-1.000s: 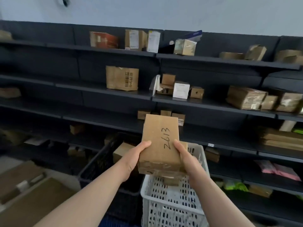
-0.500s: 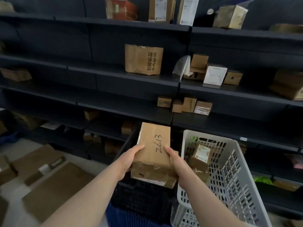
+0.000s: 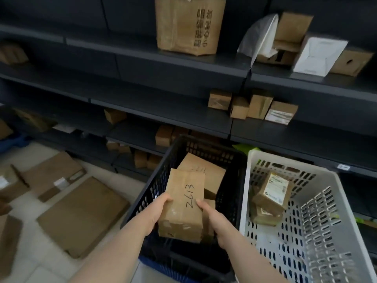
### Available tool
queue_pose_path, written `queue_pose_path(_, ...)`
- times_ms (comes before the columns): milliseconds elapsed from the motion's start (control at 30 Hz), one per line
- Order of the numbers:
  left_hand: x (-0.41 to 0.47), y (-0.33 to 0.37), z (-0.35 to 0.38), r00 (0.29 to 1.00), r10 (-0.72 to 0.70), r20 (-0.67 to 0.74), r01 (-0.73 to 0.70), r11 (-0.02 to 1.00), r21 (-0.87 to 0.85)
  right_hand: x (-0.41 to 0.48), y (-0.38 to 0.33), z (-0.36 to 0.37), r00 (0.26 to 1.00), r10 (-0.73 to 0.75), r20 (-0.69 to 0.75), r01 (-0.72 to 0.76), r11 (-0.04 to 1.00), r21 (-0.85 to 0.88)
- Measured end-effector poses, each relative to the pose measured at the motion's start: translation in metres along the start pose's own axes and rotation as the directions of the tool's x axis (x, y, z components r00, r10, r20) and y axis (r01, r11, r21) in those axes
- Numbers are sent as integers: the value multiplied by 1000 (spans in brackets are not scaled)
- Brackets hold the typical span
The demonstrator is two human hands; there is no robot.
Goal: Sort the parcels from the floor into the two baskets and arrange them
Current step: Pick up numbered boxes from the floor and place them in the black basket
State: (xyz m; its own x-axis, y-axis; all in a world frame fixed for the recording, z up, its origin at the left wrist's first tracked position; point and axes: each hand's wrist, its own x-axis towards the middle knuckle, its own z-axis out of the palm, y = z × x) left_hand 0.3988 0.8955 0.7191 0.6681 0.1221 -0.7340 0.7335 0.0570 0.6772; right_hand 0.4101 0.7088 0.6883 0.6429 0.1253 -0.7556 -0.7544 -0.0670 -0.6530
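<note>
Head view shows both hands gripping a brown parcel (image 3: 184,205) marked "2613", held over the black basket (image 3: 161,180) at lower centre of the frame. Another brown box (image 3: 206,170) already lies inside that basket, just behind the held parcel. To the right, touching or nearly touching the black one, stands the white basket (image 3: 326,231), with two small labelled parcels (image 3: 269,199) stacked near its far left corner.

The step in hand looks like setting this parcel into the black basket. To do it well, lower it flat beside or against the box already there, not on a tilted edge, so that room is left and the stack stays tidy; keeping the written number upward would help later checking.

The left hand (image 3: 158,213) is curled partway closed around the parcel's left edge, thumb on top. The right hand (image 3: 217,220) clasps the right edge likewise, thumb lying on the top face near the number. Neither hand touches the basket.

Flat cardboard pieces (image 3: 81,215) lie on the floor at lower left of the frame.
</note>
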Motion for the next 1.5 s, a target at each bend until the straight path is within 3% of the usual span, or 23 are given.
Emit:
queue_pose_path(267,51,-8,-14,990,-138,7,137,990,28,47,13,17,989,146,-14,-146,989,-3)
queue_pose_path(433,79,-15,-26,976,-219,14,214,963,163,71,28,30,981,186,-57,-183,981,57)
queue_pose_path(567,93,-12,-28,985,-173,31,150,923,355,82,33,48,990,116,-74,-111,991,70)
queue_pose_path(700,91,3,-27,995,-102,18,86,906,415,80,30,58,984,48,-170,-26,992,125)
queue_pose_path(833,83,19,-27,997,47,58,-69,882,465,52,14,57,962,-34,-271,76,987,143)
queue_pose_path(1100,30,49,6,944,246,218,-318,855,410,-26,-3,41,822,-208,-530,286,956,69)
queue_pose_path(1333,-18,32,74,870,351,345,-473,791,388,-103,35,2,675,-150,-722,384,907,171)
queue_pose_path(1500,-74,3,133,800,345,490,-557,731,394,-168,87,-38,555,-86,-827,458,862,217)
